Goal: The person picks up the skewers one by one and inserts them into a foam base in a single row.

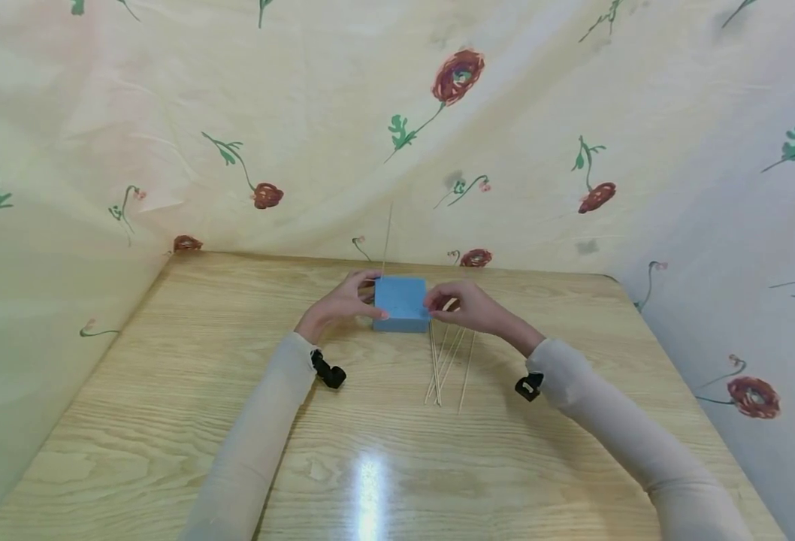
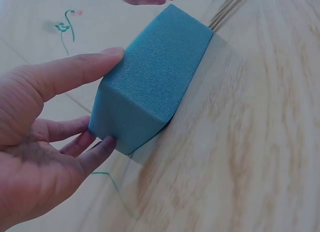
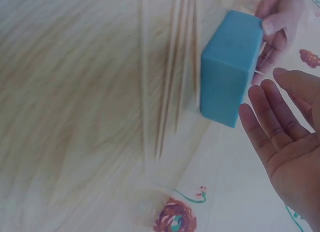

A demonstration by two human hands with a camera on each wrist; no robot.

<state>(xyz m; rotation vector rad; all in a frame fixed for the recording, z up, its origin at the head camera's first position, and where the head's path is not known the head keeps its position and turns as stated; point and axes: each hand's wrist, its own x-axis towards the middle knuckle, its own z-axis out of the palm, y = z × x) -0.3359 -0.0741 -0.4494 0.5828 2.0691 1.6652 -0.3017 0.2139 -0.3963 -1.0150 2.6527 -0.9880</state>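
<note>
A blue foam block (image 1: 400, 295) lies on the wooden table between the two hands. My left hand (image 1: 346, 300) grips its left side, with the thumb on the near edge; the left wrist view shows the other fingers against the end face of the foam block (image 2: 150, 72). Beside the block's right side is my right hand (image 1: 464, 304), its fingers loosely bent and holding nothing; in the right wrist view the fingers (image 3: 265, 112) are a little apart from the blue face. One thin wooden stick (image 1: 387, 239) rises upright at the block's back left corner.
Several thin wooden sticks (image 1: 436, 368) lie on the table in front of the block and below the right hand. A flower-patterned cloth (image 1: 330, 128) hangs behind and along both sides of the table (image 1: 167, 421). Each wrist carries a black strapped device (image 1: 330, 373).
</note>
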